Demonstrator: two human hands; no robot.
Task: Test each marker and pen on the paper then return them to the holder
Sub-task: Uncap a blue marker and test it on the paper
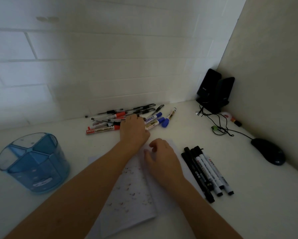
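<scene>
While right grip (162, 157) rests slack, empty, on paper (132, 195) — left grip (134, 130) covers pens (101, 130), hold unclear.

Holder (33, 163) left of paper (131, 192) — pens (120, 118) behind

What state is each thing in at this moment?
Holder: upright, no pens visible inside.
Paper: flat, dotted with red marks.
Pile of pens: loose by wall.
Black markers: lying side by side.
Left hand: on the pile.
Right hand: resting on paper, holding nothing.
</scene>
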